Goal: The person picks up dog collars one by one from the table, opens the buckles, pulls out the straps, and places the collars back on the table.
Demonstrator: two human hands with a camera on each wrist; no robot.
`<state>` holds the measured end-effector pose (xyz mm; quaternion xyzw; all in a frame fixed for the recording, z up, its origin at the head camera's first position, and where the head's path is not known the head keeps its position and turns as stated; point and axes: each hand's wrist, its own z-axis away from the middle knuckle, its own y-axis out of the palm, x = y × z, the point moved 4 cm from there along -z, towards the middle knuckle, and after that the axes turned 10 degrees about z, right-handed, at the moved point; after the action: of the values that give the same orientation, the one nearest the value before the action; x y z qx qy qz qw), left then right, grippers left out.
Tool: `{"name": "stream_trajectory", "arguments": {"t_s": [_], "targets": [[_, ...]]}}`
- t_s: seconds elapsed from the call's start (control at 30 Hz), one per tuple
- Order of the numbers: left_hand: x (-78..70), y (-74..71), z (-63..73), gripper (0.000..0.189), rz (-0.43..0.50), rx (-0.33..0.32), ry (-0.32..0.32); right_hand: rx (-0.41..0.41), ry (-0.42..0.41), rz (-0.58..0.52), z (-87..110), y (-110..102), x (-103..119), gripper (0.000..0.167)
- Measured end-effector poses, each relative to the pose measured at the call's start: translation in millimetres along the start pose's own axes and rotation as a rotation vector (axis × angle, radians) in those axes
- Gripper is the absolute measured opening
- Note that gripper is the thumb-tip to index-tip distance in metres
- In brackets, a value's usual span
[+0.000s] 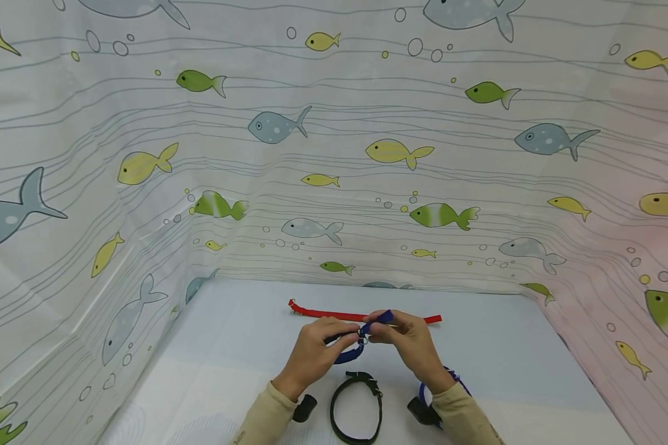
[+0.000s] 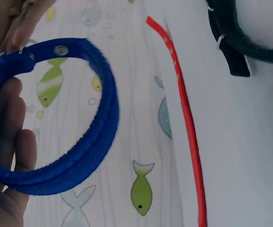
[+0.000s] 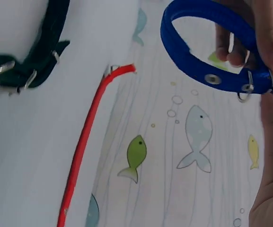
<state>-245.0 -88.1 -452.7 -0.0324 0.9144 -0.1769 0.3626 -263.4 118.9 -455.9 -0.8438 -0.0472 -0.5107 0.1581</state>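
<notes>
The left hand (image 1: 317, 349) and right hand (image 1: 409, 346), fingers (image 2: 14, 111) bent inward, pinch 1 looped blue collar (image 2: 109, 109) above the table (image 1: 228, 346), where a black collar (image 1: 334, 411) and red strap (image 1: 328, 314) lie.

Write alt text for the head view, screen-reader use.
A person's left hand and right hand hold a blue collar over a pale table. A red strap lies beyond them; a looped black collar lies nearer the camera.
</notes>
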Motion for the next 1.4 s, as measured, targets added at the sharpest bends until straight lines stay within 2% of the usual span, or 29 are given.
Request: {"name": "stream_trajectory", "arguments": {"t_s": [0.07,0.17,0.27,0.37,0.5,0.7,0.9,0.97,1.03,1.2,1.3,1.4], "targets": [[0.9,0.1,1.3,0.019,0.046,-0.001,-0.006,-0.003,0.006,-0.024,0.6,0.1,2.0,0.019],[2.6,-0.8,2.8,0.019,0.078,-0.014,-0.015,0.015,-0.020,0.013,-0.6,1.7,8.5,0.020],[3.7,-2.6,2.5,0.019,0.048,-0.025,0.007,0.036,-0.062,0.070,-3.2,3.9,15.7,0.021],[2.8,-3.6,1.7,0.019,0.006,-0.016,0.036,0.025,-0.064,0.072,-4.5,4.2,17.0,0.022],[0.1,-3.6,2.0,0.019,-0.053,0.011,0.048,0.003,-0.039,0.070,-3.0,4.5,13.5,0.020],[-0.9,-2.3,2.7,0.016,-0.101,0.056,0.017,-0.009,-0.020,0.061,-0.8,5.1,10.8,0.018],[-2.7,2.9,1.8,0.009,-0.145,0.164,-0.014,0.005,0.004,0.031,1.1,6.4,8.0,0.018],[-4.4,4.6,1.2,0.008,-0.200,0.187,0.012,0.013,0.001,0.031,1.2,7.1,7.1,0.018],[-7.6,5.9,0.3,0.007,-0.296,0.190,0.079,0.017,-0.006,0.041,1.0,7.7,6.8,0.018],[-16.7,9.7,-0.3,0.009,-0.647,0.161,0.267,-0.025,-0.030,0.132,-0.5,7.4,12.0,0.017],[-19.6,13.5,1.5,0.020,-0.794,0.180,0.314,-0.070,-0.041,0.209,-1.4,7.7,22.8,0.016],[-18.9,17.3,3.7,0.029,-0.881,0.216,0.325,-0.095,-0.053,0.277,-2.2,9.4,32.0,0.015]]}}
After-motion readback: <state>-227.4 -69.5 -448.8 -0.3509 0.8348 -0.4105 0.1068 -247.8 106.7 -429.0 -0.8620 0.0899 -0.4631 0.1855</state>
